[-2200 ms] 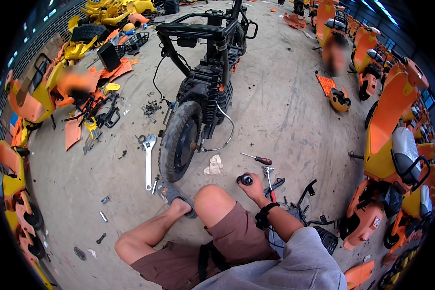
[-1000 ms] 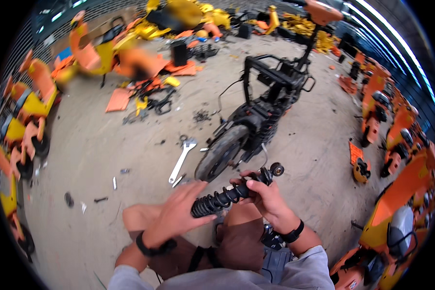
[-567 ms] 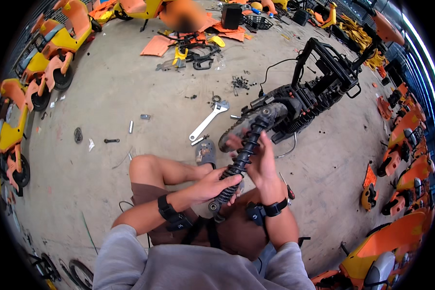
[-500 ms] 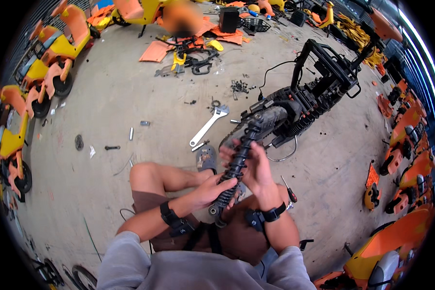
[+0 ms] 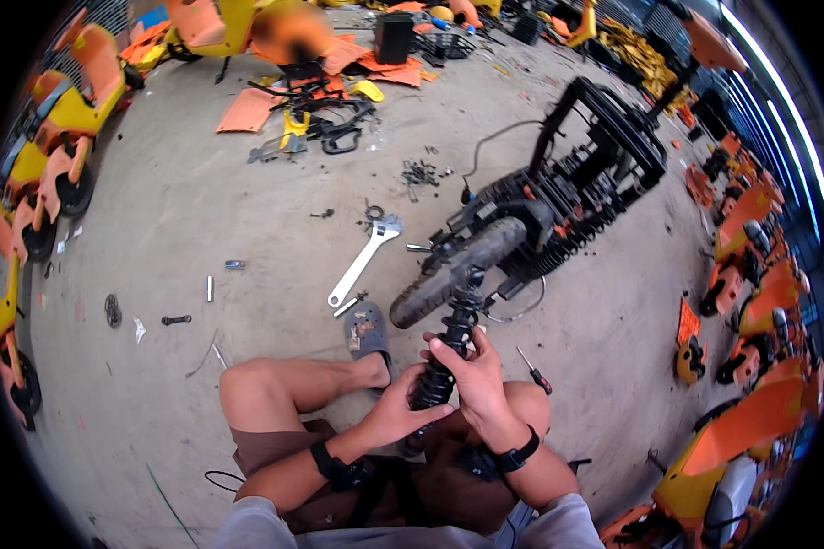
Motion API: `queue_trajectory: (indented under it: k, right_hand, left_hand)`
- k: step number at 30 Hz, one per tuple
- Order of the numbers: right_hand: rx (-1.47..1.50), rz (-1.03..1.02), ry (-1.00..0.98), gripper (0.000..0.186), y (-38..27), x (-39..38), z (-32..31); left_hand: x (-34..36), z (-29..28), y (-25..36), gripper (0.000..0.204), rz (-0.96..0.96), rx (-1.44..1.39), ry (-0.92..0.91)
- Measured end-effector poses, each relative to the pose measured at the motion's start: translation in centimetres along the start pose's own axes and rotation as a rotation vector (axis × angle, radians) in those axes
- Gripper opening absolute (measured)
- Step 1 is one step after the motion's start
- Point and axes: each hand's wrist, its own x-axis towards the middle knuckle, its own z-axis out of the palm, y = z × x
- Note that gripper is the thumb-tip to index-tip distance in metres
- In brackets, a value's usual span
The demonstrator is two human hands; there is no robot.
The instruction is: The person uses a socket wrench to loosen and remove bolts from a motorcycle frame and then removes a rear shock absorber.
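Observation:
Both of my hands are closed around a black coil-spring shock absorber (image 5: 460, 322) held over my lap, its far end pointing away from me. My left hand (image 5: 401, 409) wraps its lower part from the left. Higher up, my right hand (image 5: 479, 377) grips the coils from the right, thumb lying across them. The shock's near end is mostly hidden by my hands. Just beyond its far end are the black tyre (image 5: 462, 272) and the stripped black scooter frame (image 5: 572, 197), which lies on the floor.
A large adjustable wrench (image 5: 364, 261) lies left of the tyre. A screwdriver (image 5: 535, 371) is right of my knee. Small sockets (image 5: 210, 289) and loose bolts (image 5: 421, 174) dot the floor. Orange-yellow scooters (image 5: 82, 91) line both sides; removed panels (image 5: 247, 111) lie farther off.
My right hand has slid down the shock absorber and closed round its coils. The shock stands steeper, nearer my lap. The whole view has shifted, so floor items appear farther left.

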Motion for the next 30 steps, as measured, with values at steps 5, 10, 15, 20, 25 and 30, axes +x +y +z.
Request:
queue_trajectory:
  k: [5, 10, 15, 20, 25, 30]
  right_hand:
    - [0.097, 0.066, -0.100, 0.049, 0.2, 0.0, 0.5]
    - [0.119, 0.113, -0.108, 0.064, 1.3, 0.5, 0.2]
    - [0.128, 0.156, -0.144, 0.065, 1.6, 0.4, 0.0]
    - [0.034, 0.120, -0.082, 0.064, 2.1, 0.6, 0.0]
    - [0.148, 0.135, -0.101, 0.055, 0.2, 0.2, 0.8]
    - [0.530, 0.040, -0.169, 0.041, -2.7, 2.1, 0.4]
  left_hand:
    - [-0.4, -1.8, -1.0, 0.054, -0.005, 0.072, 0.009]
    - [-0.6, -2.6, -0.5, 0.049, -0.001, 0.123, 0.087]
    - [-1.1, -2.4, -0.6, 0.049, -0.031, 0.250, 0.190]
    - [-0.9, -2.8, -1.5, 0.044, -0.037, 0.308, 0.181]
    - [0.2, -2.5, -0.2, 0.045, -0.001, 0.474, 0.346]
    - [4.0, -1.7, 8.0, 0.044, 0.056, 0.726, 0.270]
